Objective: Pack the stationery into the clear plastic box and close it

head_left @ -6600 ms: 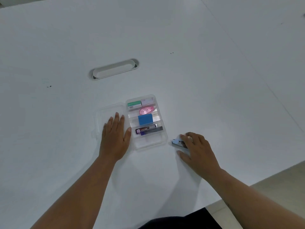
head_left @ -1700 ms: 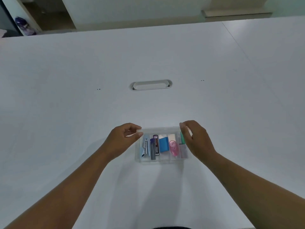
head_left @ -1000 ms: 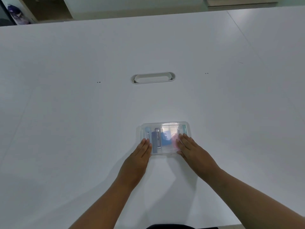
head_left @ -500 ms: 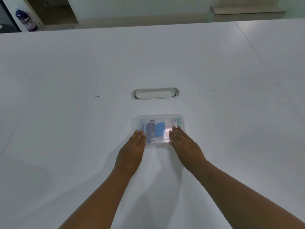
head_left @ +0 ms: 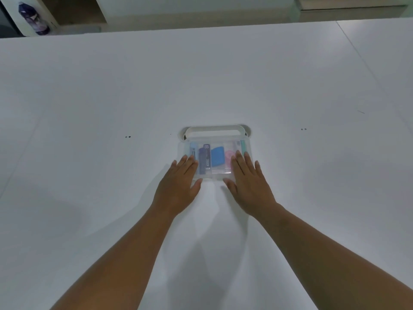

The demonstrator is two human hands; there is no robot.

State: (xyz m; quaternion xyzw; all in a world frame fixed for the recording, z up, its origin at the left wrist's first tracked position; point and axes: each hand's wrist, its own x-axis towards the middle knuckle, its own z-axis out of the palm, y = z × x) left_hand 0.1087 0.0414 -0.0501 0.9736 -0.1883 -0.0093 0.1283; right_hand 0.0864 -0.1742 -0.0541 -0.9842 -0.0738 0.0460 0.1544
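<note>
The clear plastic box (head_left: 215,139) lies on the white table with its lid down. Through the lid I see stationery: a blue eraser (head_left: 217,156), a dark purple lead case (head_left: 205,158), a pink correction tape (head_left: 228,155) and a green item (head_left: 242,146) at the right end. My left hand (head_left: 180,184) rests flat with its fingertips on the lid's left near part. My right hand (head_left: 247,181) lies flat with fingers spread on the lid's right near part. Neither hand grips anything.
A white oval cable grommet (head_left: 215,130) sits in the table right behind the box. Small dark marks (head_left: 127,137) dot the table. A purple bottle (head_left: 35,21) stands on a shelf past the table's far left edge.
The box has slid away from me, up to the cable grommet, with both flat hands following on its lid. Earlier the lid came down over the stationery.
</note>
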